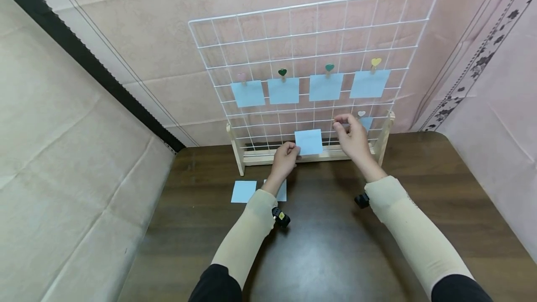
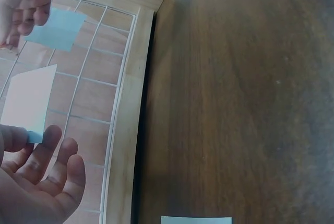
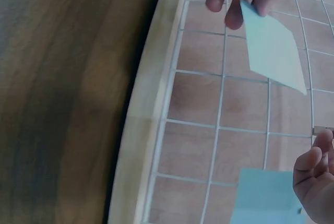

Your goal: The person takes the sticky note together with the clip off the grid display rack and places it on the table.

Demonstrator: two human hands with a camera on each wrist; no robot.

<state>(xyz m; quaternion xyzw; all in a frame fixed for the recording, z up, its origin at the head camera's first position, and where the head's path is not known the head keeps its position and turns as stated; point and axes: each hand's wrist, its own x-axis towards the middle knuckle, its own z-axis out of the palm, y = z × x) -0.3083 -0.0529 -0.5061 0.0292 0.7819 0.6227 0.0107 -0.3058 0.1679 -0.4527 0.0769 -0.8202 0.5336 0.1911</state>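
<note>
Sleeved left arm [image 1: 245, 234] half-hides a tabletop note [image 1: 283, 192]; left grip [image 1: 285, 158] pinches a blue note [image 1: 309, 142], right grip [image 1: 353, 140] a clip [image 3: 318, 130].

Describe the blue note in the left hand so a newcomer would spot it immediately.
Find the white wire grid at the back of the brown table. Below its row of four clipped blue notes, the pale blue square sits between the right hand and the left hand, which pinches it. Unlike its neighbours, it is hand-held, neither clipped to the grid nor lying on the table.
</note>
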